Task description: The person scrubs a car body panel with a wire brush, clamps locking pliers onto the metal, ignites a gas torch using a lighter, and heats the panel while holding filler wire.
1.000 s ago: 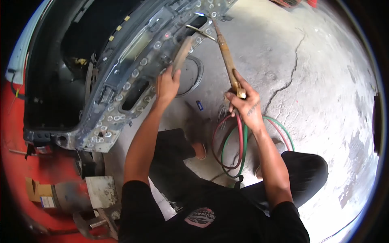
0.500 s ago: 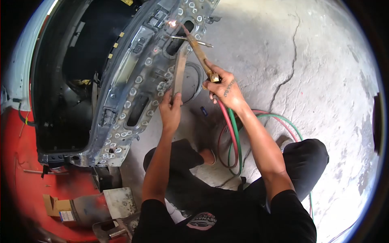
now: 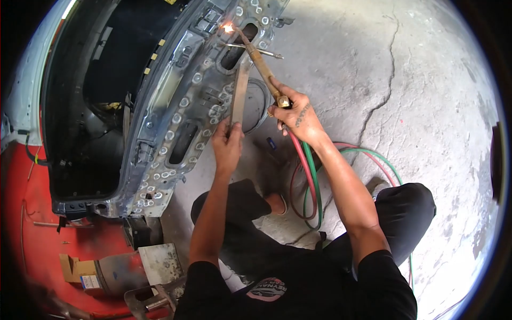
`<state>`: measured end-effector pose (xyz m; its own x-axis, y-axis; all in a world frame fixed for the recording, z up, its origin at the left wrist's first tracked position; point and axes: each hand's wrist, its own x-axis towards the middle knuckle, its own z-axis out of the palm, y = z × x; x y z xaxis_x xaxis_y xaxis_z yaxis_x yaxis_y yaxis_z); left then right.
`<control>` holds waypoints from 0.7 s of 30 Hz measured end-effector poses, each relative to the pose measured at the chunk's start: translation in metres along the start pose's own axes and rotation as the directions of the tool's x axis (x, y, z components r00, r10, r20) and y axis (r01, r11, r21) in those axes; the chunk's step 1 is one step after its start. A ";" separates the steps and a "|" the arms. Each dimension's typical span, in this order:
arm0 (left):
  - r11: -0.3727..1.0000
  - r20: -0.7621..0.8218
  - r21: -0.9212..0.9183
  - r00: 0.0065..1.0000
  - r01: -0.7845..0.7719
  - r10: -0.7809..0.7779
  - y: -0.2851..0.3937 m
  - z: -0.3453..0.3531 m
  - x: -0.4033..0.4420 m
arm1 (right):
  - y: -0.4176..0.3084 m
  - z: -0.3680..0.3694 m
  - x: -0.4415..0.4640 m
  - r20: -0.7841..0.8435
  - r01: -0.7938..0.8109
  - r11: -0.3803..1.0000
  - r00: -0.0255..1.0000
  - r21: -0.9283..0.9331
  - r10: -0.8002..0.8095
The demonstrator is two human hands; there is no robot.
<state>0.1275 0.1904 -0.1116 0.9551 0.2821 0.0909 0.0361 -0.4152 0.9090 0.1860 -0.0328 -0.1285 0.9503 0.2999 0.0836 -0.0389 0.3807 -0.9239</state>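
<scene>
My right hand (image 3: 295,112) is wrapped round the handle of a brass gas torch (image 3: 262,68), its tip pointing up and left. At the tip a bright orange glow (image 3: 228,28) shows on the grey metal car body panel (image 3: 184,120), which carries many ringed weld spots. My left hand (image 3: 228,145) grips the lower end of a flat metal bar (image 3: 239,96); the bar's upper end lies by an oval hole in the panel. A thin metal rod (image 3: 266,53) crosses near the torch nozzle; what supports it I cannot make out.
Red and green hoses (image 3: 311,186) run from the torch and loop over the cracked concrete floor (image 3: 432,106). A small blue object (image 3: 271,143) lies below the panel. At lower left are a cardboard box (image 3: 82,272), a grey cylinder (image 3: 121,273) and a metal clamp (image 3: 154,301).
The glow at the torch tip looks larger and brighter. The view has shifted slightly; both hands keep their grips in almost the same places.
</scene>
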 end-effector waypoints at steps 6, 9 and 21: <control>0.998 -0.033 -0.039 0.998 0.046 -0.047 -0.010 -0.006 0.000 | 0.000 0.002 -0.001 -0.003 -0.013 1.000 1.000 -0.009 0.013; 0.998 -0.023 -0.040 0.999 0.041 -0.042 -0.012 -0.011 0.002 | 0.001 0.001 -0.001 -0.016 -0.017 1.000 1.000 -0.020 0.017; 0.996 -0.013 -0.074 0.998 0.054 -0.055 -0.017 -0.008 0.001 | -0.002 -0.004 0.005 -0.025 0.017 0.999 1.000 -0.037 -0.018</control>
<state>0.1255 0.2048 -0.1238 0.9478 0.3156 0.0459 0.0658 -0.3342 0.9402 0.1920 -0.0355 -0.1282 0.9582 0.2714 0.0906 -0.0116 0.3533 -0.9354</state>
